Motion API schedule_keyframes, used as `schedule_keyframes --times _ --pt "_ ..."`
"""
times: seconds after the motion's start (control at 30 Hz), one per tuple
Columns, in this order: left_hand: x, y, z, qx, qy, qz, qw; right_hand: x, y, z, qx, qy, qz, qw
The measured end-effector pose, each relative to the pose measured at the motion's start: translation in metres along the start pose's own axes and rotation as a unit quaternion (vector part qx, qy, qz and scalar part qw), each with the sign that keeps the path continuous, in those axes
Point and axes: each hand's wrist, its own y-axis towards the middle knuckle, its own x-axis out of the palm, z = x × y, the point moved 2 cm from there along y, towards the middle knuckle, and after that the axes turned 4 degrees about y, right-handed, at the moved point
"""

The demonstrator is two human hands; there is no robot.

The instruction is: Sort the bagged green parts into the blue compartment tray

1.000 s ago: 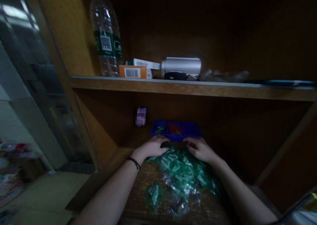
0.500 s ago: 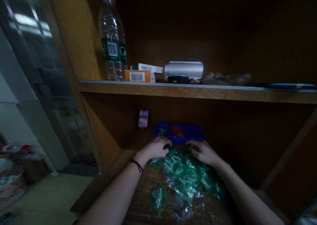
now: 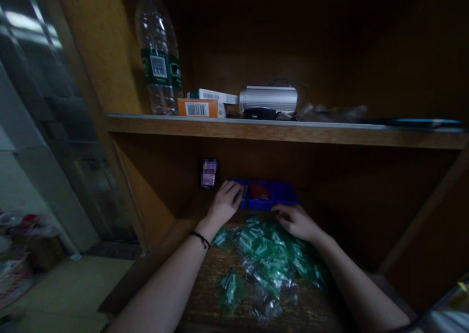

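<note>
My left hand (image 3: 227, 198), with a dark cord on its wrist, reaches over the left compartment of a blue tray (image 3: 258, 205). Its fingers are curled down together, and the tips are hidden in the compartment. My right hand (image 3: 296, 220) is at the tray's front edge, below the right compartment. Those fingers are bent in towards the thumb; whatever is between them does not show. Red contents (image 3: 260, 192) fill the middle compartment. In front of the tray spreads a pile of green plastic packets (image 3: 269, 250) with pale strips in them.
A smaller clump of green packets (image 3: 230, 289) and clear plastic (image 3: 266, 303) lie nearer on the wooden surface. A lit phone (image 3: 208, 173) stands at the back left. The shelf (image 3: 286, 132) above bears a bottle (image 3: 158, 59), an orange box (image 3: 198, 108) and a silver cylinder (image 3: 269, 99).
My left hand has moved forward from the tray's front side to over its left compartment. My right hand stays near the front edge. The whole view has shifted slightly.
</note>
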Motion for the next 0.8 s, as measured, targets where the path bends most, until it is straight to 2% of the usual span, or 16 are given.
schedule_keyframes --times 0.17,0.27,0.33,0.47,0.53,0.67,0.8 --pt "0.014 0.006 -0.023 -0.025 -0.012 0.045 0.999 0.001 0.0 -0.001 -0.002 0.004 -0.009 1.0" --pt "0.008 0.001 -0.025 -0.059 -0.023 0.043 0.997 0.0 0.0 0.0 0.003 0.001 -0.006 1.0" --pt "-0.001 -0.003 -0.019 -0.066 -0.033 0.003 0.997 0.0 0.0 0.0 0.003 0.002 -0.005 1.0" --pt "-0.005 -0.013 0.004 -0.014 -0.073 -0.191 0.979 -0.001 0.0 -0.002 -0.009 0.004 -0.011 1.0" --pt "0.001 -0.018 0.014 0.016 -0.088 -0.256 0.963 -0.002 0.0 -0.004 -0.015 0.008 -0.01 1.0" --pt "0.017 -0.025 0.019 0.029 -0.101 -0.304 0.947 -0.002 0.0 -0.003 -0.011 0.009 -0.005 1.0" --pt "0.022 -0.028 0.015 0.012 -0.082 -0.307 0.948 -0.001 0.0 -0.001 -0.011 0.015 -0.003 1.0"
